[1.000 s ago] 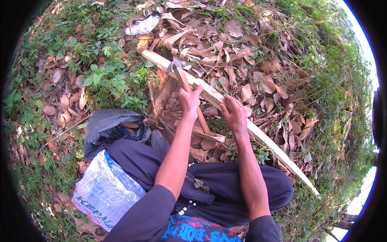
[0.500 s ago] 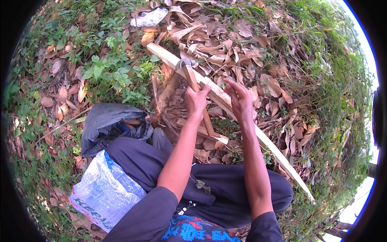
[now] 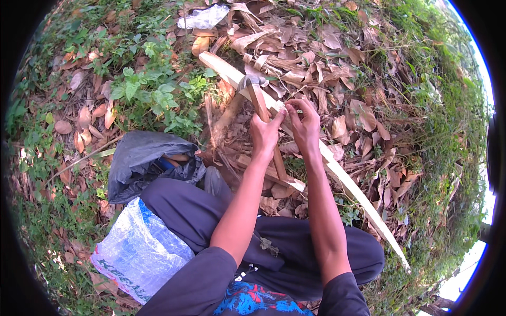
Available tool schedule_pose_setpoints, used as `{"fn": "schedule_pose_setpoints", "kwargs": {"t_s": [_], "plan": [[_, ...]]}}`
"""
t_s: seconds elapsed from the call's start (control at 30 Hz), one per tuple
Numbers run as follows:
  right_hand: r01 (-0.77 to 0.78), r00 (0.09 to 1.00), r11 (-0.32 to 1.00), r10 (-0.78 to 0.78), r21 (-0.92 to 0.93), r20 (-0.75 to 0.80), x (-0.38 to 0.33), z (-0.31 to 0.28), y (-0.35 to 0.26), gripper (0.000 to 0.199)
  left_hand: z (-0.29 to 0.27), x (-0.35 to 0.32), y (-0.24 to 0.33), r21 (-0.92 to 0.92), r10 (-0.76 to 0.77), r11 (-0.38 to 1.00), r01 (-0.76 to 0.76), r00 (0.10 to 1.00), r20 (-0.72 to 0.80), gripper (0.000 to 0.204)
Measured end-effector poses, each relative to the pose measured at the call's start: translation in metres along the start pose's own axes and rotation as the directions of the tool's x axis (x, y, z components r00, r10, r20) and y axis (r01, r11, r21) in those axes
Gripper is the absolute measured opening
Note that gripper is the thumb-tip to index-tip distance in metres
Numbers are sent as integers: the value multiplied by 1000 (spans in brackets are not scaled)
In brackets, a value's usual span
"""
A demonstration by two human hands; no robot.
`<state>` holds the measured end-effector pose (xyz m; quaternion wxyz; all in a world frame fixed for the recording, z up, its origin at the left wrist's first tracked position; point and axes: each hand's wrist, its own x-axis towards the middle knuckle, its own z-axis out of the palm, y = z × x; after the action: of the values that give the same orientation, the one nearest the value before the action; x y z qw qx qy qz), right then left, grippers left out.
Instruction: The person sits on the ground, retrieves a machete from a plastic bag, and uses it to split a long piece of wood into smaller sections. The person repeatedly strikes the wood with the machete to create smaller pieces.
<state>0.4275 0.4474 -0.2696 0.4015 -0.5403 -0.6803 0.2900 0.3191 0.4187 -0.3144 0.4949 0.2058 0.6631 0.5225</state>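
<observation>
A claw hammer with a wooden handle is gripped in my left hand, its metal head resting at or just over a long pale strip of wood. That strip runs from the upper middle down to the lower right. My right hand is over the strip, thumb and fingers pinched together close to my left thumb; whatever they hold is too small to make out. Below the hammer's handle end, a shorter piece of wood lies on the leaves.
A dark plastic bag with things inside stands open beside my left knee. The white and blue sack lies by my left thigh. Dry leaves and green plants cover the ground; a white plastic scrap is at the far side.
My right hand has moved left toward my left thumb, and its fingers have closed into a pinch. The left hand keeps its hold on the hammer; the whole view has shifted slightly.
</observation>
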Motion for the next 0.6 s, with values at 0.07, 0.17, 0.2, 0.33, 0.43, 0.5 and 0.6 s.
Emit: {"fn": "schedule_pose_setpoints", "kwargs": {"t_s": [0.07, 0.17, 0.2, 0.33, 0.43, 0.5, 0.6], "plan": [[-26, 1000, 1000, 26, 10, 10, -2, 1, 0, 17, 0, -4, 4, -13, -24, 1000, 24, 1000, 3, 37], [-50, 998, 997, 52, 64, -31, -3, 1, -1, 17, -1, -8, 8, 41, -4, 999, 4, 1000, 8, 42], [-55, 997, 994, 60, 91, -50, -3, 3, -1, 17, -2, -10, 9, 73, 11, 997, -12, 1000, 7, 46], [-282, 959, 927, 273, 246, 71, -4, -1, -4, 18, -15, -10, 4, -73, 51, 996, -54, 998, -43, 39], [-245, 969, 887, 234, 391, 77, -10, -7, 13, 29, -12, -35, 31, -437, 104, 898, -43, 988, 117, 32], [-214, 977, 791, 178, 573, 119, -10, -13, 14, 40, -8, -38, 49, -391, 219, 912, -123, 953, 211, 30], [-222, 971, 756, 111, 616, 214, -12, -22, 21, 59, 6, -47, 72, -169, 477, 879, -446, 822, 311, 34]]}}
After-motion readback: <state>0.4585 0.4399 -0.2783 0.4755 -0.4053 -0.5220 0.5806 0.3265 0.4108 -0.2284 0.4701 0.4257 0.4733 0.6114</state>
